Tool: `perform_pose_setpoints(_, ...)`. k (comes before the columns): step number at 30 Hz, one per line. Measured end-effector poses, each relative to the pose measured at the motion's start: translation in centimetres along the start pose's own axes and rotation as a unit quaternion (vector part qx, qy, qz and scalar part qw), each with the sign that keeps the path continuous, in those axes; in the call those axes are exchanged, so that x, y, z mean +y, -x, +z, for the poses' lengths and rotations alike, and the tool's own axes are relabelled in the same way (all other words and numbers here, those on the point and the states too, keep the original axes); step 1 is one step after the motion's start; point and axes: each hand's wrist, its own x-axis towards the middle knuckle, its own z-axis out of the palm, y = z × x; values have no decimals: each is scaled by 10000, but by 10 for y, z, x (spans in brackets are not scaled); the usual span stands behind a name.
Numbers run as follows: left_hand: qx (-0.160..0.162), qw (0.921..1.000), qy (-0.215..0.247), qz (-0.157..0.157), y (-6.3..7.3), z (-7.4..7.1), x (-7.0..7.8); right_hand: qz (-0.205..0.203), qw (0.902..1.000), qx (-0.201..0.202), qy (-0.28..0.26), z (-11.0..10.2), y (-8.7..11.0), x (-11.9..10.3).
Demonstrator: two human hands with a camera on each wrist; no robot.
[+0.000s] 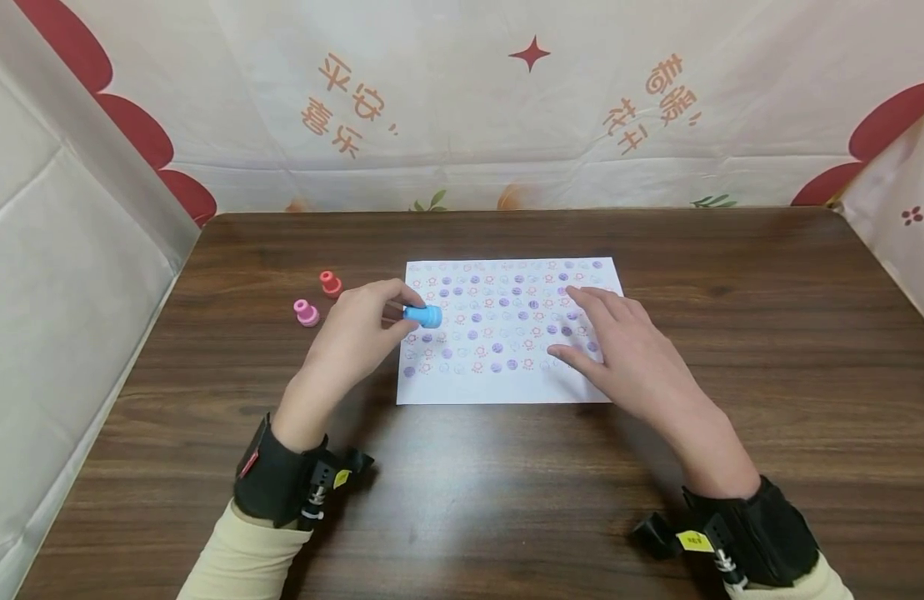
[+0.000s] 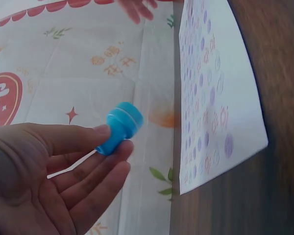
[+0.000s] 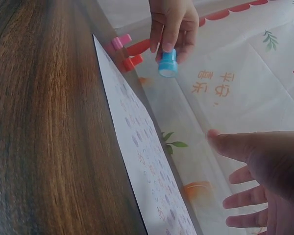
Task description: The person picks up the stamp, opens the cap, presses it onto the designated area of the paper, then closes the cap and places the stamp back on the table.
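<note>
Between thumb and fingers, my left hand (image 1: 364, 327) pinches a small blue stamp (image 1: 424, 317) by its narrow handle, tilted on its side at the left edge of a white paper (image 1: 469, 387). In the left wrist view the stamp (image 2: 121, 125) has its wide end pointing away from the fingertips. Rows of purple, blue and red stamped marks cover most of the sheet. My right hand (image 1: 630, 354) is over the paper's right side, fingers spread and holding nothing. Whether it touches the paper I cannot tell from the head view; in the right wrist view the hand (image 3: 264, 171) appears raised.
A red stamp (image 1: 331, 284) and a pink stamp (image 1: 307, 313) stand on the brown wooden table (image 1: 462, 483), left of the paper. A patterned white cloth (image 1: 462, 108) hangs behind the table's far edge, and plain white fabric (image 1: 64, 275) borders the left side.
</note>
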Motion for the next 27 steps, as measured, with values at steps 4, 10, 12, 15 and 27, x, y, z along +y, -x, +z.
perform_pose_setpoints(4,71,9996,250,97,0,4,5,82,10000,50,3,-1,-1,0)
perform_pose_setpoints(10,220,9982,466,313,-1,9,11,101,9999,99,-31,-3,-2,-1)
perform_pose_setpoints(12,228,9973,592,359,0,11,13,94,9999,108,-48,-4,-2,-2)
perform_pose_setpoints(15,191,9957,779,455,0,15,16,64,9998,145,-120,-4,-2,-4)
perform_pose_setpoints(27,-128,9899,1130,853,1,36,28,-210,9985,268,-432,2,-1,-17)
